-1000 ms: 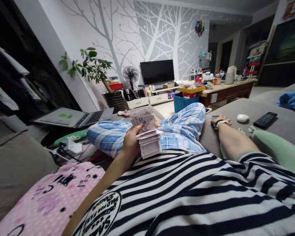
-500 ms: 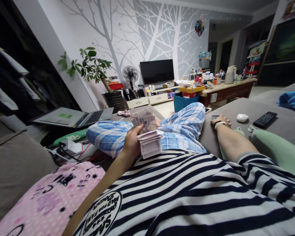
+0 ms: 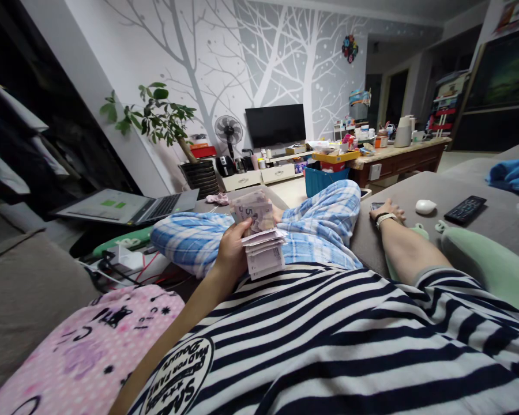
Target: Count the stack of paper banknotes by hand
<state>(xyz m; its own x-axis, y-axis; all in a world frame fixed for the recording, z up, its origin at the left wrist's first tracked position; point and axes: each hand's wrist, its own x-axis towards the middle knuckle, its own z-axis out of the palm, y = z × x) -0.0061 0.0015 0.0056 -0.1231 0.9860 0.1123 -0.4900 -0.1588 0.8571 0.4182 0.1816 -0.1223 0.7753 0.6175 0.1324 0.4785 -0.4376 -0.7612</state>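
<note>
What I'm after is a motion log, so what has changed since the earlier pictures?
Nothing in the scene clearly moved; the camera view only drifted very slightly. Nothing was taken hold of or let go. The left hand still holds the banknotes, and the right hand stays at the grey sofa.

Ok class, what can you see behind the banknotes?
Behind the banknotes in the left hand, plaid trousers show, plus what looks like a foot past their right edge. Whatever the notes cover can't be seen.
</note>
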